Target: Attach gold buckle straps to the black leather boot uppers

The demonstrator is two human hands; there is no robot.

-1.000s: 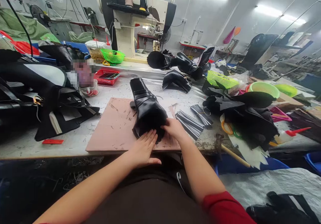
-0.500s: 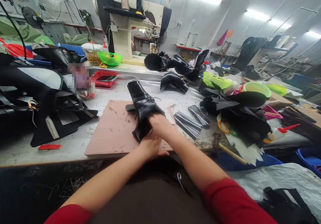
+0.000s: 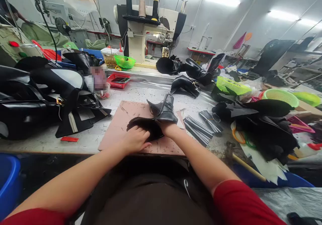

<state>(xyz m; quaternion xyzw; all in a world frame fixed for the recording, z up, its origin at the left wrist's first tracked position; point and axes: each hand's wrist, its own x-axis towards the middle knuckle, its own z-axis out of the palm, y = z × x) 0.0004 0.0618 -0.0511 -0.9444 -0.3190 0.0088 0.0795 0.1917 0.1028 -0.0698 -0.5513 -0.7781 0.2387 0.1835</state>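
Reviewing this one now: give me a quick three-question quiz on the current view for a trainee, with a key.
1. True or false: the left hand and right hand both touch the black boot upper.
2. What lies directly beneath the upper? A) a red tray; B) a pink board; C) a green bowl.
3. How many thread spools stand atop the sewing machine?

Key: 1. True. 2. B. 3. Three.

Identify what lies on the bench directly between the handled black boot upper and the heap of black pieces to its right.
In the head view, pale scraps lie beside the boot upper, then two bundles of black-and-white strips.
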